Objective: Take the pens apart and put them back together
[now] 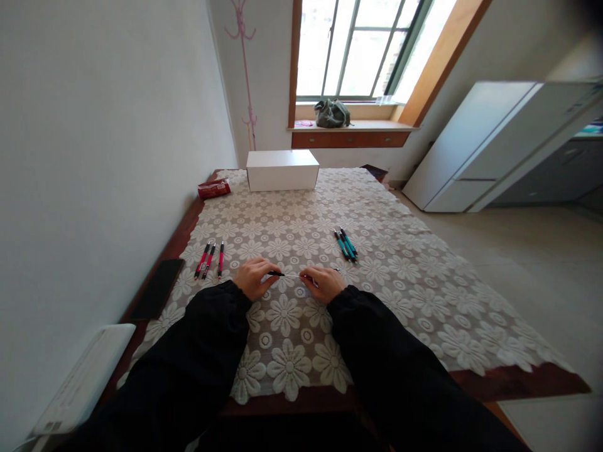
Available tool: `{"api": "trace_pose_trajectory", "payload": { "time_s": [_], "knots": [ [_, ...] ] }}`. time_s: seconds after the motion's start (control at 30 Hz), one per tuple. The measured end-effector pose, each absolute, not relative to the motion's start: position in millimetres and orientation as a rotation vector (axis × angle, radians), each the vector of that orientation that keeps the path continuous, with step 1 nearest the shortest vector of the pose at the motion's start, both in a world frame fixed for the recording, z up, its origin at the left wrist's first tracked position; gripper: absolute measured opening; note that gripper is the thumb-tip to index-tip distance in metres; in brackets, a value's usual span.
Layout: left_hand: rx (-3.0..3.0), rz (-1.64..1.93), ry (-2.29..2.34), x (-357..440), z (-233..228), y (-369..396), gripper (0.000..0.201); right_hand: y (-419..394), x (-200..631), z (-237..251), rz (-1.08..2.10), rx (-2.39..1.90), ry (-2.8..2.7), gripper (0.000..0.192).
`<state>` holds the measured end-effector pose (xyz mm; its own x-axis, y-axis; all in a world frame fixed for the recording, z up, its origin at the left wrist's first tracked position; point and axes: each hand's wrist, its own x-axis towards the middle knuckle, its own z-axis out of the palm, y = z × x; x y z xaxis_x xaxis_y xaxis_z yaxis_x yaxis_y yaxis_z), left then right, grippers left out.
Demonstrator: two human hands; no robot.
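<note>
My left hand (255, 278) pinches a slim black pen part (276, 273) above the tablecloth. From it a thin white rod, looking like a pen refill (292, 275), runs across to my right hand (324, 284), whose fingertips are closed on its other end. A small shiny tip sticks out behind the right hand; what it belongs to is hidden. Left of my left hand lie three red-and-black pens (208, 259), side by side. Beyond my right hand is a small bunch of teal-and-black pens (346, 245).
A lace tablecloth (289, 370) covers the table. At its far end stand a white box (282, 171) and a red packet (214, 188). Along the left edge are a dark phone-like slab (157, 289) and a white device (85, 380). A wall borders the left side.
</note>
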<state>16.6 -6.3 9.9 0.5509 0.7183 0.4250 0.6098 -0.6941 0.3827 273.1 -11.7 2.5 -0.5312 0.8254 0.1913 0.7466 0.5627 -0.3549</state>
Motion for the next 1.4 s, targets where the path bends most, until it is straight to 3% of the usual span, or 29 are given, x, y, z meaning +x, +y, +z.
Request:
{"api": "trace_pose_trajectory", "payload": {
  "time_s": [0.9, 1.4],
  "knots": [
    [2.563, 0.843, 1.037, 24.4, 2.6, -9.7, 0.014, -14.3, 268.0, -5.7, 0.416, -1.09, -2.481, 0.022],
    [2.53, 0.814, 1.051, 26.5, 2.5, -11.0, 0.015, -13.8, 265.6, -10.8, 0.351, -1.051, -2.451, 0.014]
  ]
}}
